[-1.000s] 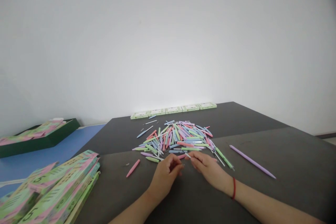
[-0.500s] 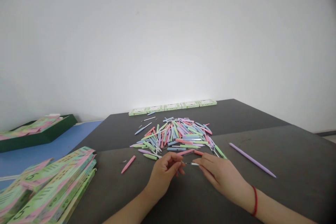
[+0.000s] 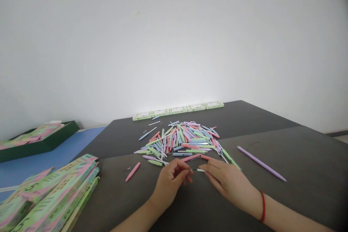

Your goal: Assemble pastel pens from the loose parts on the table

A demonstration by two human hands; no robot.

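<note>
Both my hands rest on the dark table [image 3: 299, 152] just in front of a pile of pastel pen parts [image 3: 185, 139]. My left hand [image 3: 171, 181] is curled, its fingertips pinched on one end of a thin white refill [image 3: 199, 170]. My right hand [image 3: 228, 181] pinches the other end, fingers closed around it. The two hands nearly touch. A red string is tied round my right wrist.
A finished purple pen [image 3: 261, 164] lies to the right. A loose pink barrel [image 3: 132, 172] lies to the left. Stacked green and pink cards [image 3: 51, 192] sit at the lower left, a dark green tray [image 3: 40, 137] farther back, small green boxes [image 3: 178, 110] along the table's far edge.
My hands drew back slightly from the pile and a thin white refill now shows between them. The view has shifted a little.
</note>
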